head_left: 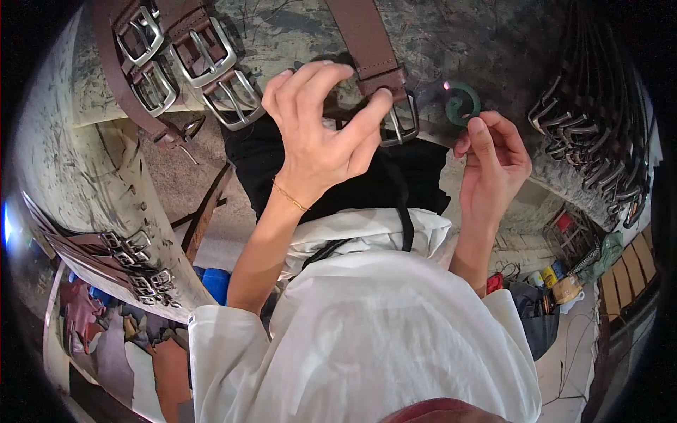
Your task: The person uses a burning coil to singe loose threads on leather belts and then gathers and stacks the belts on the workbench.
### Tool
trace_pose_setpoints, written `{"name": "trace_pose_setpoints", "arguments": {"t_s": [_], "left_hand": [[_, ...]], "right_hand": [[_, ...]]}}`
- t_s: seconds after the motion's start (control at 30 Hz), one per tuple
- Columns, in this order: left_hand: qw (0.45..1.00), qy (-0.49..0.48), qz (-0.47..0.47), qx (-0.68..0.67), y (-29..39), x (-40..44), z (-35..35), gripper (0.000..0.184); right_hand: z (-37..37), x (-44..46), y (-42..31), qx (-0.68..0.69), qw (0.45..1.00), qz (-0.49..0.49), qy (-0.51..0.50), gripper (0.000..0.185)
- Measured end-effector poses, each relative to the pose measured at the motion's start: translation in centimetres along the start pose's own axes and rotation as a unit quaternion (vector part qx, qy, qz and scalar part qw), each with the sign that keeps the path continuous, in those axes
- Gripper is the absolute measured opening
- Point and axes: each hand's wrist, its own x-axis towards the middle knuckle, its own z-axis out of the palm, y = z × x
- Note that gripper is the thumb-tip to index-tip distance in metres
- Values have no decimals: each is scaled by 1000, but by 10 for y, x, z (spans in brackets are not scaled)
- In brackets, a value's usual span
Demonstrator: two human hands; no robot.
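Note:
A brown leather belt [360,35] comes down from the top edge, ending in a folded loop and a silver buckle [400,121]. My left hand [317,123] is over its left side, fingers curved and apart. The thumb touches the leather just above the buckle; the other fingertips are left of the strap. To the right, my right hand [497,158] has thumb and index finger pinched at the lower edge of a green curled piece [453,106], shaped like a spiral. Its exact kind I cannot make out.
Several brown belts with silver buckles [204,53] lie at upper left. Dark belts with buckles [589,144] hang at the right. More buckled straps [134,264] rest at lower left above leather scraps [169,370]. A wire basket [570,236] stands at lower right.

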Motion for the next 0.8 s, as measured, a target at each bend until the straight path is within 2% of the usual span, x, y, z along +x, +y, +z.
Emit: {"name": "trace_pose_setpoints", "arguments": {"t_s": [0.07,0.2,0.27,0.8], "left_hand": [[999,-41,6,13,5,7,-4,28],[1000,-2,18,-8,-5,-3,4,27],[999,2,42,-24,-8,-3,2,18],[999,7,23,-30,-7,-3,4,19]], "right_hand": [[-1,0,-1,19,1000,-1,3,12],[0,0,3,-4,999,-12,-40,12],[8,-4,4,-16,999,19,-48,13],[21,-8,0,-50,997,34,-39,14]]}}
